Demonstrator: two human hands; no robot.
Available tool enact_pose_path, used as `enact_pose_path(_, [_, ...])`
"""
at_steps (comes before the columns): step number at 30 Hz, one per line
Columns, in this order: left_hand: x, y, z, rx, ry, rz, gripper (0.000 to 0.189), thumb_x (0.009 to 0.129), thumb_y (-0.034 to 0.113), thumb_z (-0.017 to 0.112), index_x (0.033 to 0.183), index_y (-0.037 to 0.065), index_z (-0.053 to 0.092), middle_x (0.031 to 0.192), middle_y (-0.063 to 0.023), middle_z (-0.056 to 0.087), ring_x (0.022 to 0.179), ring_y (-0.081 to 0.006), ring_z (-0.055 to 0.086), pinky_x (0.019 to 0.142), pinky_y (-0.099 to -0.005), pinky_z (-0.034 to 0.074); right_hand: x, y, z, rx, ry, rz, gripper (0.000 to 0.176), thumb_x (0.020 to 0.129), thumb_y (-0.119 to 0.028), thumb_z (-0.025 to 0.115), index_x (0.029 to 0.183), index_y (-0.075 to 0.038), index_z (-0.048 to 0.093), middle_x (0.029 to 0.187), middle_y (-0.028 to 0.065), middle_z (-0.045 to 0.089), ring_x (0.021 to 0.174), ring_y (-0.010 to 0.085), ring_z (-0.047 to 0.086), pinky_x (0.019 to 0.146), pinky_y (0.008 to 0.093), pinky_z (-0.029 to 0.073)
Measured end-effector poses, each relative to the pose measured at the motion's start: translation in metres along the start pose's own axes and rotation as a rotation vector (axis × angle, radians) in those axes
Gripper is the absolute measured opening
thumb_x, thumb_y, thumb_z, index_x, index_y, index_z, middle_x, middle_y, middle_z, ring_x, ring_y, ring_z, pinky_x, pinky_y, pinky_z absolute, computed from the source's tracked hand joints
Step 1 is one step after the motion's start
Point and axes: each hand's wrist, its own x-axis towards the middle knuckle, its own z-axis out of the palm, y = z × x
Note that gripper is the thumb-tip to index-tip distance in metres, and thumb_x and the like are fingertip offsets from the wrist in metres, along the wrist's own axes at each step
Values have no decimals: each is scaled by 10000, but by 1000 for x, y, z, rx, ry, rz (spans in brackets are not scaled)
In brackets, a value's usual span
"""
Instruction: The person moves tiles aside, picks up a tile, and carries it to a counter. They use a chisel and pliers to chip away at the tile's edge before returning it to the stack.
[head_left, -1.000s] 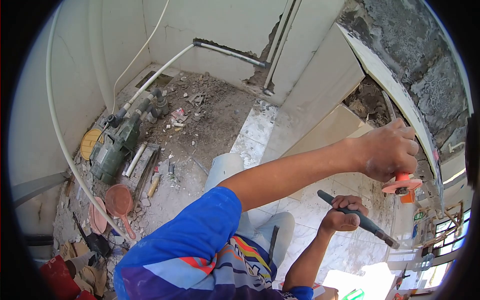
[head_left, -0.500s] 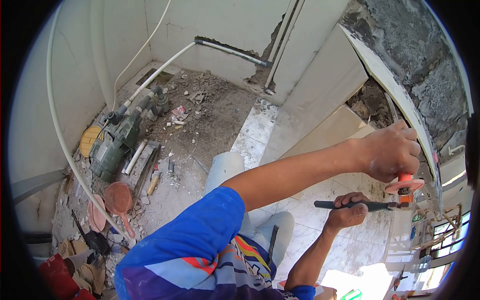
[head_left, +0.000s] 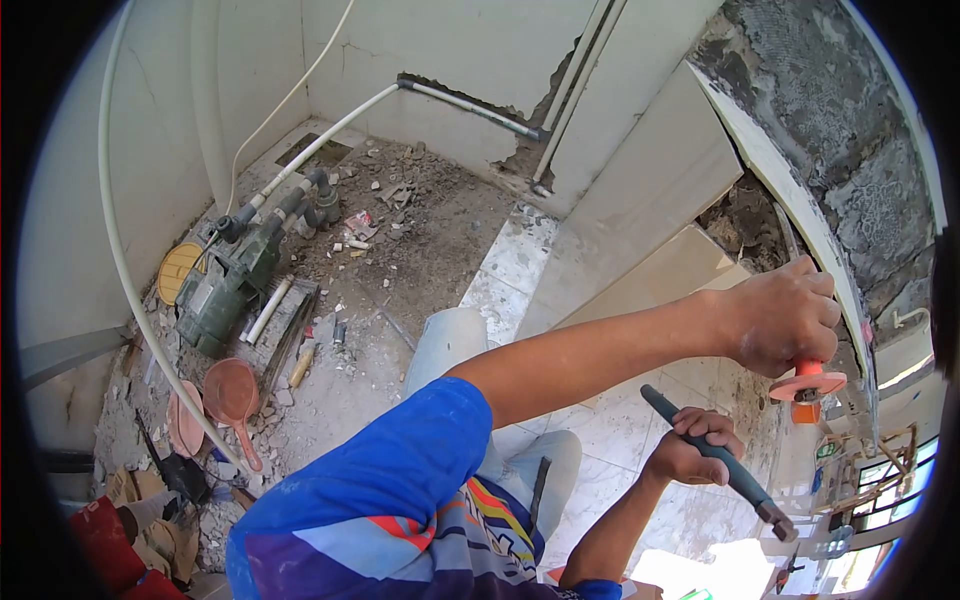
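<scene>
My left hand (head_left: 785, 315) is wrapped round the grip of a chisel with an orange-red round hand guard (head_left: 808, 385). It is held against the edge of the tiled ledge; the chisel's tip is hidden behind the hand. Below it, my right hand (head_left: 695, 447) is closed round the dark grey-green handle of a hammer (head_left: 742, 478). The hammer's metal head (head_left: 776, 521) points down and right, apart from the chisel. Beside my left hand are a broken-out hollow (head_left: 745, 220) and a pale tile strip (head_left: 780, 160).
A green water pump (head_left: 230, 290) with white pipes (head_left: 330, 140) stands on the left among rubble (head_left: 400, 220). Near it lie a reddish dipper (head_left: 233, 392) and a yellow lid (head_left: 181, 274). A white hose (head_left: 115, 220) arcs down the left side. Rough grey masonry (head_left: 810, 100) is at upper right.
The hammer's head has swung down and away from the chisel, its handle now tilted. My right hand has shifted slightly down. My left hand keeps the chisel in nearly the same place.
</scene>
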Motion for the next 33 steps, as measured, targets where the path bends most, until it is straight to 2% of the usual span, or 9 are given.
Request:
enact_pose_path(1, [-1, -2, 1, 4, -15, 2, 196, 646, 210, 739, 611, 169, 551, 727, 16, 506, 838, -217, 527, 747, -397, 375, 0, 1, 2, 17, -3, -19, 709, 890, -778, 353, 841, -71, 370, 632, 71, 419, 465, 129, 413, 427, 248, 412])
enact_pose_path(4, [-3, 1, 3, -5, -30, -11, 196, 647, 216, 738, 611, 170, 550, 726, 17, 505, 835, -218, 527, 745, -396, 374, 14, -22, 2, -346, -180, 398, 713, 905, -763, 351, 829, -55, 388, 627, 68, 420, 456, 109, 401, 405, 230, 386])
enact_pose_path(9, [1, -3, 0, -16, -2, 4, 194, 643, 225, 739, 615, 170, 555, 733, 12, 509, 837, -226, 527, 739, -396, 371, 3, -7, 3, 62, -20, -70, 690, 913, -742, 372, 833, -57, 405, 642, 72, 426, 468, 113, 414, 417, 240, 415])
enact_pose_path(12, [0, -2, 0, -31, -12, -17, 200, 644, 226, 742, 611, 168, 553, 733, 9, 509, 837, -229, 527, 736, -398, 370, 14, -17, 2, -353, -222, 388, 695, 905, -753, 362, 838, -62, 398, 649, 70, 414, 472, 112, 418, 425, 230, 414])
enact_pose_path(17, [2, -5, 0, -14, -19, 3, 208, 645, 223, 747, 602, 166, 551, 734, 7, 510, 841, -231, 525, 732, -402, 369, 4, -7, 3, -52, -63, 34, 663, 936, -706, 383, 814, -54, 402, 634, 69, 437, 453, 115, 415, 408, 237, 395])
enact_pose_path(21, [0, -3, 0, -35, -10, -6, 206, 644, 215, 748, 601, 165, 553, 733, 7, 511, 842, -230, 524, 734, -401, 367, 12, -14, 4, -315, -203, 381, 678, 918, -728, 382, 817, -58, 408, 645, 77, 437, 455, 114, 419, 412, 236, 408])
enact_pose_path(28, [1, -4, 1, -37, -3, -2, 214, 643, 212, 745, 600, 166, 542, 734, 10, 512, 850, -228, 527, 741, -402, 368, 5, 0, 5, -57, -73, 13, 682, 917, -741, 359, 837, -65, 382, 643, 63, 411, 462, 107, 397, 415, 233, 405])
enact_pose_path(30, [0, -4, 0, -36, -2, -4, 216, 641, 213, 744, 600, 165, 538, 733, 12, 511, 847, -227, 529, 744, -401, 371, 15, -6, 3, -288, -228, 361, 654, 928, -708, 407, 843, -60, 389, 660, 78, 426, 449, 128, 408, 426, 251, 413])
enact_pose_path(33, [2, -7, 0, -16, -3, 7, 215, 639, 216, 744, 600, 165, 538, 731, 14, 511, 843, -226, 531, 747, -398, 375, 14, -11, -1, -180, -175, 304, 684, 911, -737, 390, 837, -57, 388, 649, 75, 425, 456, 120, 412, 416, 246, 408])
